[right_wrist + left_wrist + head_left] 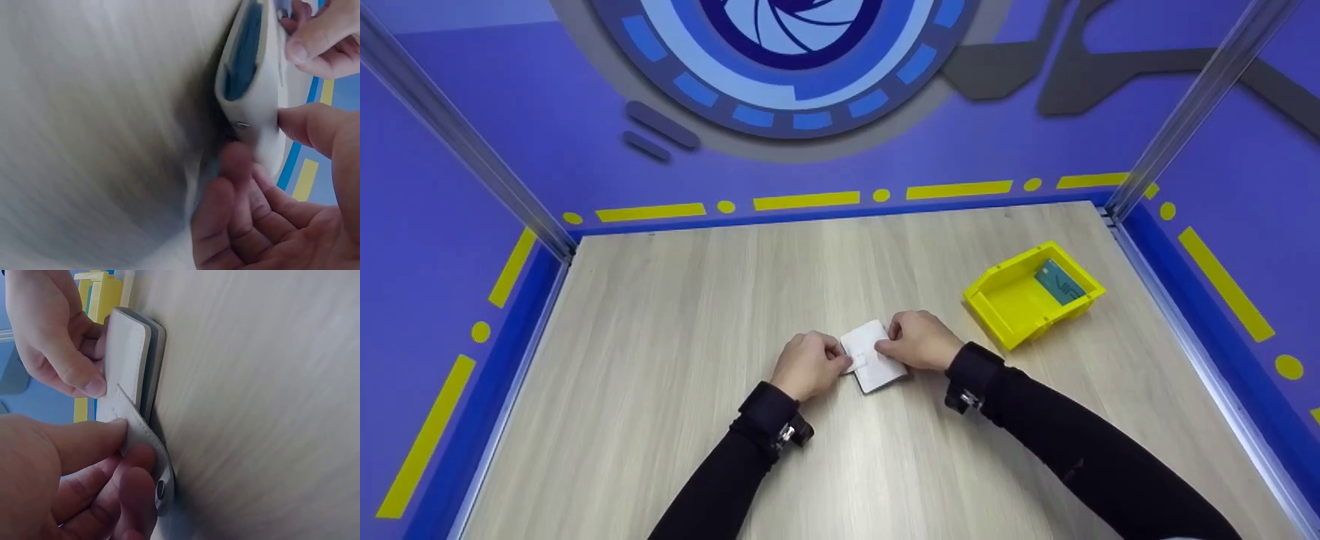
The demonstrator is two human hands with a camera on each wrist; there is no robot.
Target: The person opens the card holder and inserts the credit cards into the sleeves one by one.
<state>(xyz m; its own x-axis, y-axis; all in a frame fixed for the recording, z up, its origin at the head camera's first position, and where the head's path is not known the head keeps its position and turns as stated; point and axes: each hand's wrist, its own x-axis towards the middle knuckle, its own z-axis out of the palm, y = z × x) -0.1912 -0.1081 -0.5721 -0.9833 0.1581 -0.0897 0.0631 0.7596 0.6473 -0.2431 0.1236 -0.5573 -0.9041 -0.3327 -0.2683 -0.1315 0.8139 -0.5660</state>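
Note:
A small white folded wallet (877, 372) lies on the wooden table between my hands, with stitching along its edge in the left wrist view. My left hand (810, 366) pinches the wallet's closing strap (147, 439) between thumb and fingers. A dark snap button (161, 490) shows near the strap's loose end, which points away from the wallet body. My right hand (924, 341) grips the folded side, thumb on top and fingers at the lower edge. Seen from the right wrist, the wallet's open end (243, 62) shows a blue-grey inside and a small metal stud (242, 125) on the fold.
To the right of the right hand stands a yellow bin (1012, 300), with a teal card (1060, 282) leaning inside it. Blue printed walls (825, 172) border the wooden table (675, 315) at the back and both sides, with metal posts at the corners.

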